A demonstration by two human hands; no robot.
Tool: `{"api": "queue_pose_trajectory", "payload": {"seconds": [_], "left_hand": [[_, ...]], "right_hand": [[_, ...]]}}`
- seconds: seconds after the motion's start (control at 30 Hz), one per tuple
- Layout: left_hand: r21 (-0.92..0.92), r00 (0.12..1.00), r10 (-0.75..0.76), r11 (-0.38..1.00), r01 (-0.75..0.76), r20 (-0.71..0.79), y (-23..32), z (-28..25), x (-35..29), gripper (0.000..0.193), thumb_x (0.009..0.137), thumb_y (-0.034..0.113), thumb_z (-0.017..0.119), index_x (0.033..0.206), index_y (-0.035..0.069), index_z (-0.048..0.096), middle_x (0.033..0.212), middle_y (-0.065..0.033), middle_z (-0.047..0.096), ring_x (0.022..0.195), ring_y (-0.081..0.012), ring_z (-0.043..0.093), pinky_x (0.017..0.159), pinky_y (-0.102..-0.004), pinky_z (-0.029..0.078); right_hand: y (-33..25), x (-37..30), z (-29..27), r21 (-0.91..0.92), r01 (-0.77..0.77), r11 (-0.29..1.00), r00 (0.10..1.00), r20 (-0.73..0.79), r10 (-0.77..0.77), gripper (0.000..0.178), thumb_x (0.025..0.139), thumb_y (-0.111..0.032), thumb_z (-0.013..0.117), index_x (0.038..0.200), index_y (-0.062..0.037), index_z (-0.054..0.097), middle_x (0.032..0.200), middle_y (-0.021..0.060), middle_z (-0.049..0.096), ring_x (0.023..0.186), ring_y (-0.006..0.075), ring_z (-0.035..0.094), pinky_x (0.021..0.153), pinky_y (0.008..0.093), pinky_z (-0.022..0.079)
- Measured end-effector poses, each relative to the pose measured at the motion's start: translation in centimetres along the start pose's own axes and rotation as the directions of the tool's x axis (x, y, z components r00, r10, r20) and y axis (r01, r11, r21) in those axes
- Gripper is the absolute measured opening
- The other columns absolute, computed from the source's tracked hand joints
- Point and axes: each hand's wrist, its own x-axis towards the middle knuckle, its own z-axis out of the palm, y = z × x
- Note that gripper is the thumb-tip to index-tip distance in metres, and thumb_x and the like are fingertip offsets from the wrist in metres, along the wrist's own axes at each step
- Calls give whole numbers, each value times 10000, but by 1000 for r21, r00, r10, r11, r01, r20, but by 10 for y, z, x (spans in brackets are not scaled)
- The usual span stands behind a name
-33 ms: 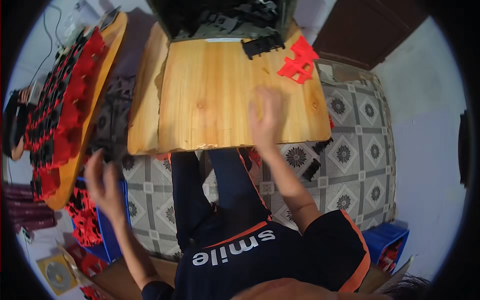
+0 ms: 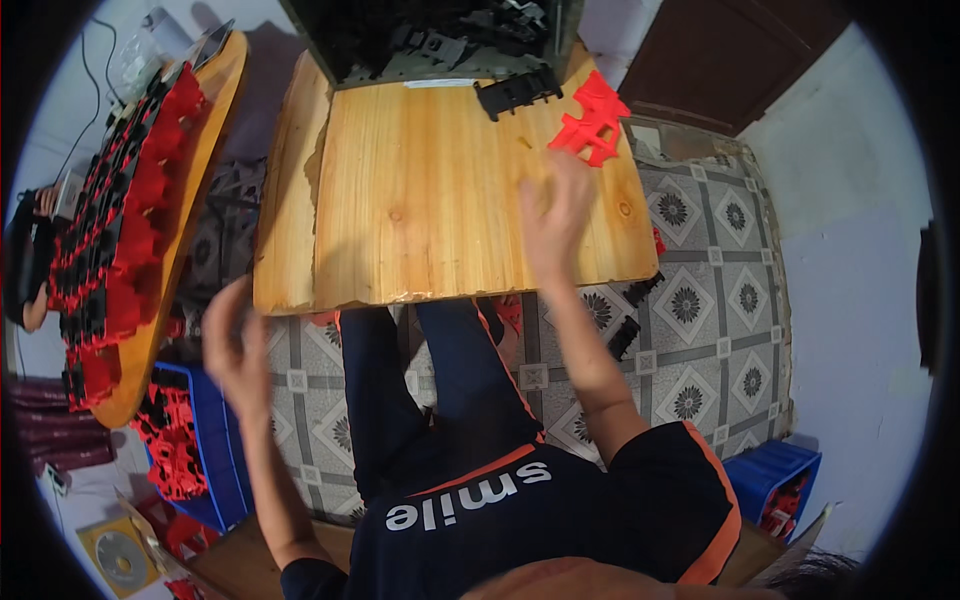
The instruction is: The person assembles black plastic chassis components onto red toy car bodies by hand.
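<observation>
My right hand (image 2: 560, 215) hovers over the right part of the wooden table, thumb and fingers apart, with nothing seen in it. Its fingertips are just short of a red plastic part (image 2: 600, 100) with cut-outs, or perhaps two overlapping ones. Left of the red plastic lies a black plastic part (image 2: 517, 93) with a notched edge. A tiny yellowish bit (image 2: 526, 143) rests below the black part. My left hand (image 2: 238, 345), slightly blurred, hangs off the table's near left corner. Its fingers are curved and apart, and it appears to hold nothing.
An open box (image 2: 330, 60) of black parts stands at the table's (image 2: 400, 240) far edge. Rows of red-and-black pieces (image 2: 130, 240) fill a side table at left. Blue crates (image 2: 225, 440) (image 2: 745, 490) flank me. Black parts (image 2: 625, 338) lie on the tiled floor. Another person's arm (image 2: 38, 305) shows far left.
My right hand has moved right and farther away, toward the red plastic part. My left hand has shifted right and slightly up, nearer the table's corner.
</observation>
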Motion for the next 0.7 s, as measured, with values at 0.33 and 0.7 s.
{"api": "queue_pose_trajectory", "payload": {"seconds": [0.33,0.7], "left_hand": [[-605,831,-52,661,445,554,33,198,17,731,930,348,646,1513,115,271,1414,-197,435,1195,-315,536,1024,-421,420],[-651,691,-270,234,722,670,41,200,49,992,811,177,794,1526,73,113,1325,-189,448,1152,-289,565,940,-440,519]], "right_hand": [[87,34,-8,404,-516,755,844,390,368,340,862,2,673,1180,7,552,1153,95,605,1081,152,605,866,293,523],[72,120,48,177,-129,976,906,420,44,406,883,-256,686,1193,-8,604,1157,189,615,1027,294,618,859,394,494]]}}
